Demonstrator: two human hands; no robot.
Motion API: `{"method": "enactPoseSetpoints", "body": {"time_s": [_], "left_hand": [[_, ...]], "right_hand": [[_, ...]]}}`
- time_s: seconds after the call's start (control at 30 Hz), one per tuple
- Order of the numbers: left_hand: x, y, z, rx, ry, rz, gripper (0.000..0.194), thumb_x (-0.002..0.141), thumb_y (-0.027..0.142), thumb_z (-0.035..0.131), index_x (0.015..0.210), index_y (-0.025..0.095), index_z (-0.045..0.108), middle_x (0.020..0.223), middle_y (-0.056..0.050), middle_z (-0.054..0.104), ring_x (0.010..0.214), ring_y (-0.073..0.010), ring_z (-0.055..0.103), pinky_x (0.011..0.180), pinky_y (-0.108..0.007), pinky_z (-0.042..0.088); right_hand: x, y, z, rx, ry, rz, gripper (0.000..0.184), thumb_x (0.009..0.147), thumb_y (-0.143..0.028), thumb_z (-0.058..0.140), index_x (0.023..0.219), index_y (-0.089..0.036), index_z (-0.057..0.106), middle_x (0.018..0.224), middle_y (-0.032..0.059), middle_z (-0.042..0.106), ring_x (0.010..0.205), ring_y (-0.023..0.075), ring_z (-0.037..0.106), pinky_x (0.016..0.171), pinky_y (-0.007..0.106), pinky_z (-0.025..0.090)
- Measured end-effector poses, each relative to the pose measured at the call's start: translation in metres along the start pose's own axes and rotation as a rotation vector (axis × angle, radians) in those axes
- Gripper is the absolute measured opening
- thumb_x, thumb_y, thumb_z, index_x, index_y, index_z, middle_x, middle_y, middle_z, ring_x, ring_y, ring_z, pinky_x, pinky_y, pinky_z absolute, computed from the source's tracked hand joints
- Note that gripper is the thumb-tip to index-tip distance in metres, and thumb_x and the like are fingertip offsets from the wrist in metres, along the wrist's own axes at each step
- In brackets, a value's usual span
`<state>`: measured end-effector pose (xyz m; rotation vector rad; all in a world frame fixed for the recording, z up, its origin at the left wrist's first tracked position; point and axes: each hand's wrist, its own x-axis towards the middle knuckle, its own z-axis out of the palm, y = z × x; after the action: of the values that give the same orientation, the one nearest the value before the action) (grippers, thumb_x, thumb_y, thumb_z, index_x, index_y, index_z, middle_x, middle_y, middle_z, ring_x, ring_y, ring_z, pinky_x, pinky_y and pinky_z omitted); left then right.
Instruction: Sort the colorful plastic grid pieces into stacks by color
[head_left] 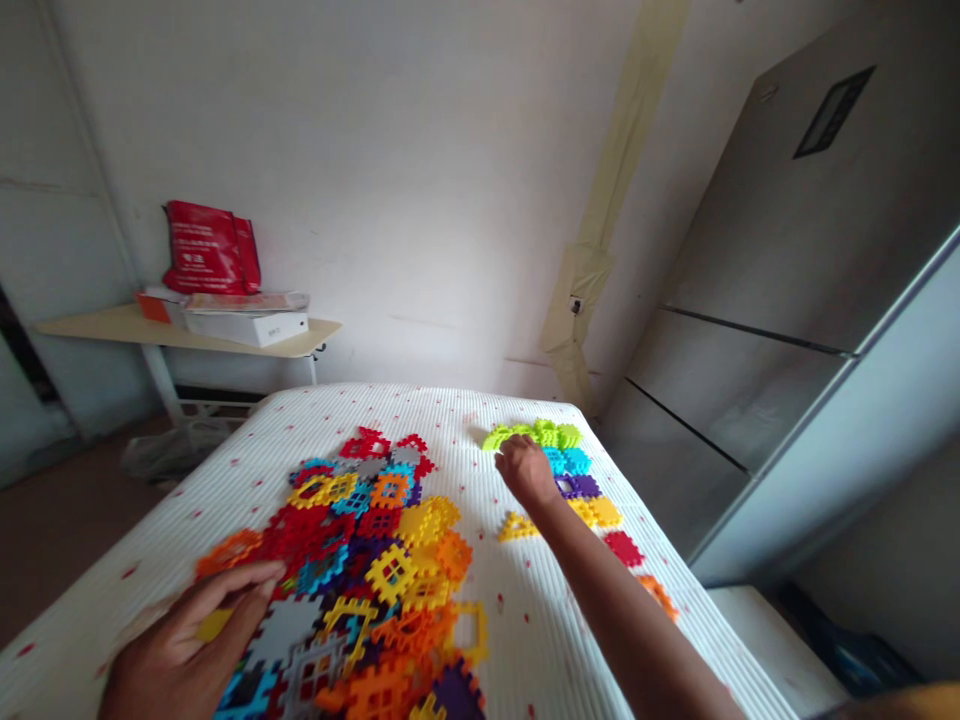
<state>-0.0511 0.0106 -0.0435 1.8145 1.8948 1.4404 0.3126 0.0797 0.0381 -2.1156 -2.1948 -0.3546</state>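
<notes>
My right hand (pixel 525 470) reaches over the far right of the table, fingers curled beside lime-green interlocking plastic pieces (pixel 551 433). Whatever it may hold is hidden. Below the green row lie light-blue pieces (pixel 576 461), purple pieces (pixel 585 486) and yellow pieces (pixel 606 512). At the left edge of a large mixed pile of toothed building pieces (pixel 390 572), my left hand (pixel 199 640) has its thumb and index fingertips close together. A yellow patch shows between that thumb and finger; I cannot tell whether it is held. Near the left hand lies a grey square piece (pixel 287 628).
A white ribbed cover with red dots (pixel 247 480) lies over the table. A red piece (pixel 624 548) and an orange piece (pixel 658 595) sit near its right edge. A tall grey refrigerator (pixel 750 330) stands at right. Behind left, a side table (pixel 127 325) bears boxes and a red bag (pixel 206 248).
</notes>
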Motion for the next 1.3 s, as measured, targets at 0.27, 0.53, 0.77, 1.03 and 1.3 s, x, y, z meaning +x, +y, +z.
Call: {"method": "enactPoseSetpoints", "body": {"time_s": [0.27, 0.53, 0.77, 1.03, 1.3], "left_hand": [[0.006, 0.021, -0.01, 0.027, -0.093, 0.175, 0.02, 0.07, 0.047, 0.055, 0.077, 0.033, 0.069, 0.077, 0.006, 0.074, 0.07, -0.0164, 0.069, 0.062, -0.022, 0.051], [0.01, 0.027, -0.005, 0.08, -0.201, 0.32, 0.02, 0.072, 0.043, 0.052, 0.073, 0.031, 0.069, 0.077, 0.003, 0.074, 0.074, -0.0189, 0.068, 0.069, -0.026, 0.053], [0.005, 0.033, -0.01, 0.103, -0.284, 0.26, 0.025, 0.076, 0.035, 0.048, 0.079, 0.024, 0.069, 0.084, -0.003, 0.073, 0.083, -0.0205, 0.067, 0.078, -0.03, 0.05], [0.011, 0.037, -0.026, 0.105, -0.358, 0.224, 0.028, 0.073, 0.018, 0.041, 0.076, 0.025, 0.068, 0.08, 0.0, 0.073, 0.08, -0.017, 0.066, 0.078, -0.028, 0.048], [0.02, 0.026, -0.046, 0.134, -0.48, 0.148, 0.024, 0.073, 0.019, 0.044, 0.074, 0.023, 0.068, 0.082, -0.001, 0.072, 0.081, -0.0168, 0.065, 0.075, -0.026, 0.047]], "right_hand": [[-0.101, -0.061, 0.007, 0.211, 0.365, -0.522, 0.024, 0.089, -0.02, 0.041, 0.067, -0.019, 0.05, 0.064, -0.0003, 0.054, 0.055, 0.0119, 0.046, 0.051, 0.027, 0.025], [-0.126, -0.045, 0.046, 0.48, 0.325, -0.362, 0.027, 0.09, -0.022, 0.038, 0.066, -0.018, 0.049, 0.065, 0.0006, 0.054, 0.057, 0.0104, 0.049, 0.053, 0.024, 0.03], [-0.121, -0.041, 0.057, 0.802, 0.285, -0.162, 0.026, 0.09, -0.028, 0.042, 0.069, -0.017, 0.055, 0.064, 0.0008, 0.055, 0.059, 0.0107, 0.053, 0.056, 0.02, 0.037], [-0.122, -0.04, 0.059, 0.805, 0.268, -0.21, 0.026, 0.09, -0.029, 0.043, 0.07, -0.017, 0.055, 0.065, 0.0011, 0.055, 0.058, 0.0112, 0.053, 0.055, 0.021, 0.037], [-0.122, -0.04, 0.06, 0.786, 0.263, -0.238, 0.027, 0.091, -0.032, 0.043, 0.075, -0.017, 0.058, 0.068, 0.0025, 0.058, 0.061, 0.0126, 0.056, 0.058, 0.022, 0.041]]}}
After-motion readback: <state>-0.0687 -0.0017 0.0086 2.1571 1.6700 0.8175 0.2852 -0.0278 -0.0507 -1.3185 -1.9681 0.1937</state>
